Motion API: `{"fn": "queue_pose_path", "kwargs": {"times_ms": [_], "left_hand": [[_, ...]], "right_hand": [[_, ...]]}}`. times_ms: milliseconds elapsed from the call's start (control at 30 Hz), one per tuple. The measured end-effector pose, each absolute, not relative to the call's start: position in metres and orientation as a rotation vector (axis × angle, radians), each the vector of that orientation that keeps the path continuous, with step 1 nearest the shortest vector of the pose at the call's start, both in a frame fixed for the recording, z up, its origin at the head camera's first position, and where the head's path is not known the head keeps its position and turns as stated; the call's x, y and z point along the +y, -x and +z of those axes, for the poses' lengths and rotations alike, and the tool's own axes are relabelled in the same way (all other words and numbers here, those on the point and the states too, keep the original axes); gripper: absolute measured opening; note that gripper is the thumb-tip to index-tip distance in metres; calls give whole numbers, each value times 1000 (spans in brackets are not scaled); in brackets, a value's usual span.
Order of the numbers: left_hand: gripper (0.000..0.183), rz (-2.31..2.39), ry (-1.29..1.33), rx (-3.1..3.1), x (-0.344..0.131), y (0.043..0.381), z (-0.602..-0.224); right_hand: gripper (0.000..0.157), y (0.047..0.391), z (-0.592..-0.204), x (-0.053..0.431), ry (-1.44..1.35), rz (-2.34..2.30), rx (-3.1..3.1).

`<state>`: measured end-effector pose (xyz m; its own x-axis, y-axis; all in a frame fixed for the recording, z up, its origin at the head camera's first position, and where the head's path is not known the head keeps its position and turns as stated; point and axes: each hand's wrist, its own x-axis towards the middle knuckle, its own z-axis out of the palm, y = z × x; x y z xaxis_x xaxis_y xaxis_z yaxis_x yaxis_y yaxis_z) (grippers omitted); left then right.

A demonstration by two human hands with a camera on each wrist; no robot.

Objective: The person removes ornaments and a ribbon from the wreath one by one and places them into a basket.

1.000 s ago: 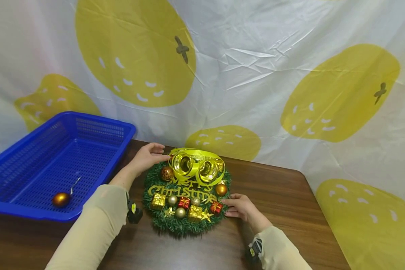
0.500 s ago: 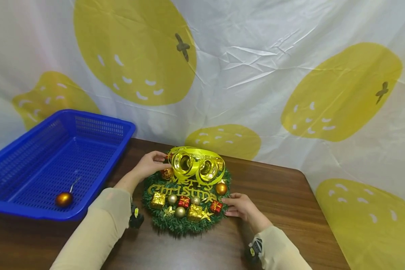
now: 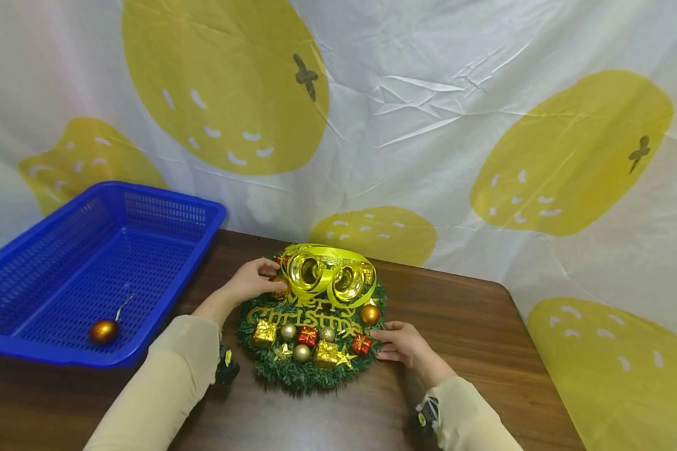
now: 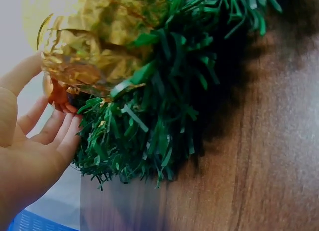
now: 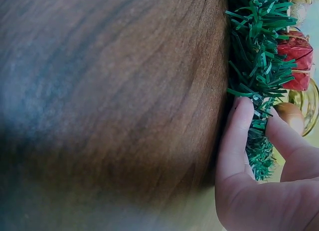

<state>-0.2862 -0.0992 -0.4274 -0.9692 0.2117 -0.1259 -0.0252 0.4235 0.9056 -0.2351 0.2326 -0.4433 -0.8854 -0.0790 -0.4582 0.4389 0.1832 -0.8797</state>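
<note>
1. Behind the brown table [image 3: 457, 326] hung a white cloth [image 3: 406, 37] printed with big yellow fruits. In the head view, a blue basket [image 3: 34, 352] stood at the left with one orange ball [image 3: 104, 332] in it. To its right, a green wreath [image 3: 299, 381] lay on the table between the two hands. The wreath was round, so it had no clear long axis. The left hand [image 3: 247, 283] was at its far left edge and the right hand [image 3: 405, 344] at its near right edge; neither was plainly nearer. Two gold bells [image 3: 346, 285] covered part of the lettering, and the left thumb covered part of a bronze ball [image 3: 281, 294].

2. In the left wrist view, the left fingertips touched a shiny orange piece [image 4: 60, 97] at the wreath's border. Because a gold foil box [image 4: 102, 37] stood in front, I could not tell whether they pinched it.

3. In the right wrist view, the right hand pinched the wreath's edge, with the thumb on the decorated side and a finger on the table side. Near them was a red box [image 5: 298, 57]; other ornaments were cut off at the picture's right border.
</note>
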Motion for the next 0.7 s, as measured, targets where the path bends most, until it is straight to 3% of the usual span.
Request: {"fn": "queue_pose_path", "kwargs": {"times_ms": [700], "left_hand": [[52,1521,-284,2502,-102,285,-421]], "right_hand": [[65,234,-442,231,-327,-1753,2057]]}}
